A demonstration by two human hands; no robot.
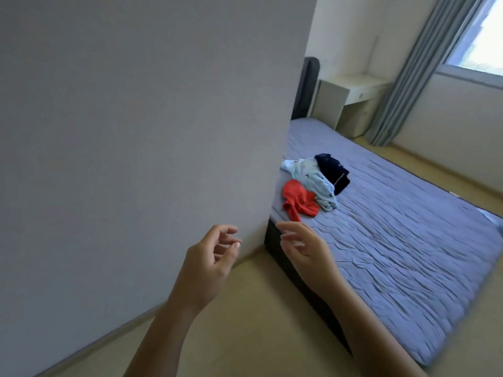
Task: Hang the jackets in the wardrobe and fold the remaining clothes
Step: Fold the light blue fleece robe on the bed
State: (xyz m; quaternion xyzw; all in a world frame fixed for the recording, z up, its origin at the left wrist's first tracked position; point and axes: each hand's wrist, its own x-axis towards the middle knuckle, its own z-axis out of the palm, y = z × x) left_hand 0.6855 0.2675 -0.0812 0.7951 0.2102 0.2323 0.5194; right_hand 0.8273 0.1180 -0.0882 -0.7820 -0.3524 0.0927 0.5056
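Head view is showing the left hand (215, 257) and right hand (304, 248) hovering empty, fingers loosely curled, while the clothes heap (313, 180) is lying farther right on the bed (394, 240) near its edge, probably risking a slide floorward if one tangled piece is tugged.

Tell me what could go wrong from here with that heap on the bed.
The red garment lies near the bed edge; a tug might drop it to the floor. The light blue garment overlaps the navy garment, so lifting one may drag the other. The wall corner may hide part of the heap.
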